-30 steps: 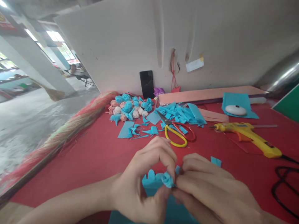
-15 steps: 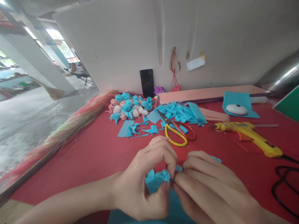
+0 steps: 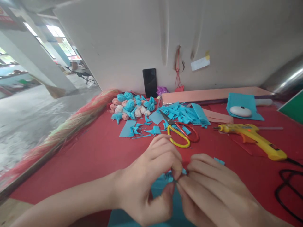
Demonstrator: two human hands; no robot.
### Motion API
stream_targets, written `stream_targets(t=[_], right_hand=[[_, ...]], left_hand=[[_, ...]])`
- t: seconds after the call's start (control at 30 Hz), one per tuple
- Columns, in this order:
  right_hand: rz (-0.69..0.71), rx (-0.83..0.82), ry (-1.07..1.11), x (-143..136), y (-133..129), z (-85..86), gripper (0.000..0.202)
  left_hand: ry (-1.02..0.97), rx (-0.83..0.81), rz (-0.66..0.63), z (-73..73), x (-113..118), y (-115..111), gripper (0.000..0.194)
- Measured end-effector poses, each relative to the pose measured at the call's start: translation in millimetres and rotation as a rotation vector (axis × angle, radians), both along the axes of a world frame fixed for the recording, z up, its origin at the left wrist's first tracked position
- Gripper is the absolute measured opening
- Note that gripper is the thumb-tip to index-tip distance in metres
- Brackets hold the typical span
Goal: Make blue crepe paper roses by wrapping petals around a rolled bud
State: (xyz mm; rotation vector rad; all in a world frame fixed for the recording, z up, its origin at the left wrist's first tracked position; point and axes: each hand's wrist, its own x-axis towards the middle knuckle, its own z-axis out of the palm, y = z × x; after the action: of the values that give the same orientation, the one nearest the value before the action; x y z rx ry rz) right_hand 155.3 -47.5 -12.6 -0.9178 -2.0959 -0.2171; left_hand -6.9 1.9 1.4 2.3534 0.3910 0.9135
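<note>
My left hand [image 3: 153, 179] and my right hand [image 3: 213, 186] meet low in the middle of the view, fingertips almost touching. Between them is a small crumpled blue paper flower [image 3: 168, 176], pinched by thumb and forefinger of each hand and largely covered by the fingers. Below the hands lies a blue sheet [image 3: 142, 218], partly hidden by them. Just beyond my fingers rest scissors [image 3: 178, 136] with one yellow and one red handle, blades pointing away to the left.
Blue, pink and white paper flowers [image 3: 130, 105] are heaped at the back left. Blue paper strips [image 3: 184, 113] lie beside them. A black phone [image 3: 150, 83] leans on the panel. At right are a yellow glue gun [image 3: 253, 138], its black cord [image 3: 281, 189] and a white oval device [image 3: 240, 111].
My left hand has shifted slightly right, closer to my right hand. Its fingers now cover more of the blue flower. A small red light now shows on the glue gun.
</note>
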Motion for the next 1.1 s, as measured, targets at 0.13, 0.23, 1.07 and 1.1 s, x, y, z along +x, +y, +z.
stream_targets(t=[0.13, 0.23, 1.07, 1.1], right_hand=[[0.060, -0.124, 0.051, 4.4, -0.8, 3.8, 0.032], [0.122, -0.261, 0.081, 7.4, 0.9, 9.1, 0.033], [0.148, -0.332, 0.128, 9.7, 13.5, 5.4, 0.036], [0.160, -0.400, 0.190, 11.4, 14.9, 7.2, 0.034]], left_hand=[[-0.001, 0.117, -0.056, 1.5, -1.0, 4.9, 0.026], [0.022, 0.106, -0.027, 3.2, -2.5, 6.4, 0.026], [0.082, -0.094, 0.090, 11.2, -3.2, 3.1, 0.027], [0.045, -0.136, 0.076, 11.6, -3.9, 2.4, 0.030]])
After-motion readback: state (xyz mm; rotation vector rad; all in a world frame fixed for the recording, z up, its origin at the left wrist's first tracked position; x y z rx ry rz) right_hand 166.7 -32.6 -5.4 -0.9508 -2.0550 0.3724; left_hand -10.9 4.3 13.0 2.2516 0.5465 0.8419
